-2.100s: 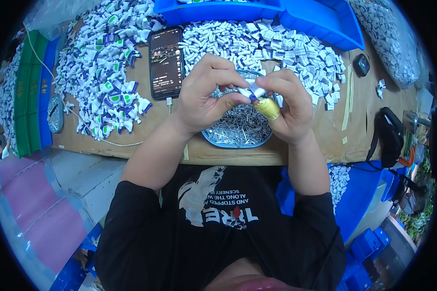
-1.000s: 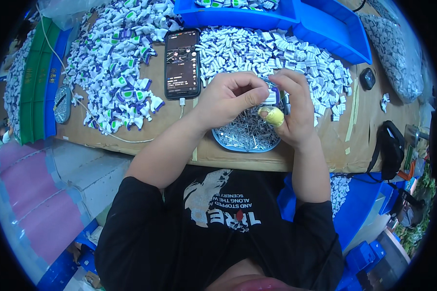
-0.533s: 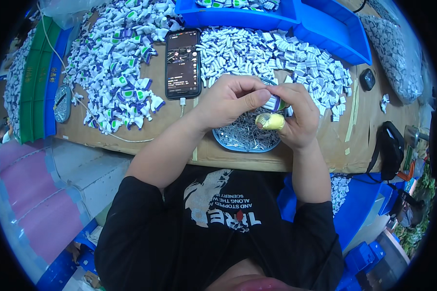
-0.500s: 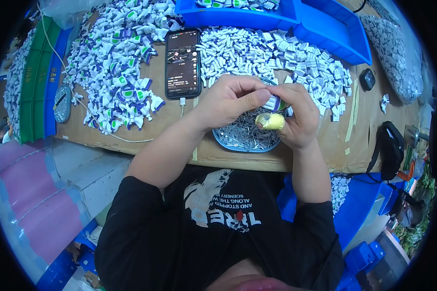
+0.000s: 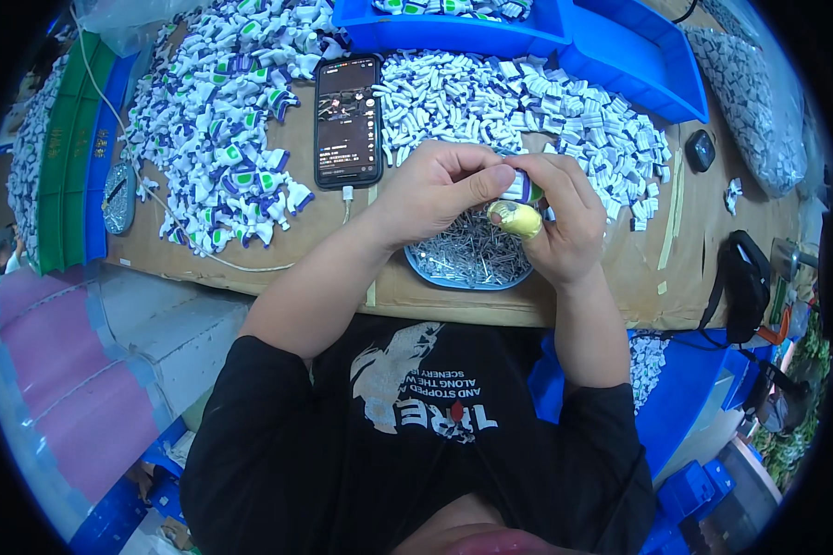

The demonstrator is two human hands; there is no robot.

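Above a shallow blue dish [image 5: 446, 280] of loose metal pins [image 5: 472, 252], my two hands meet. My right hand [image 5: 572, 217] is closed on a small white, purple and green plastic toy part [image 5: 526, 189]; its thumb carries a yellow wrapping [image 5: 518, 220]. My left hand [image 5: 435, 190] is closed in a pinch at the left side of that part. Whatever sits between its thumb and finger is hidden. Beyond the hands lie a heap of small white pieces [image 5: 449, 102] and, to its right, striped white and purple-grey pieces [image 5: 611, 139].
A phone [image 5: 349, 120] with a lit screen and a white cable lies left of my hands. Past it spreads a pile of white, purple and green toy parts [image 5: 236, 120]. Blue bins [image 5: 458, 35] stand at the back. A dark small case [image 5: 701, 151] and a filled clear bag [image 5: 750, 102] are at right.
My right thumb has shifted slightly and the toy part has turned a little between my fingers. Both hands stay over the dish.
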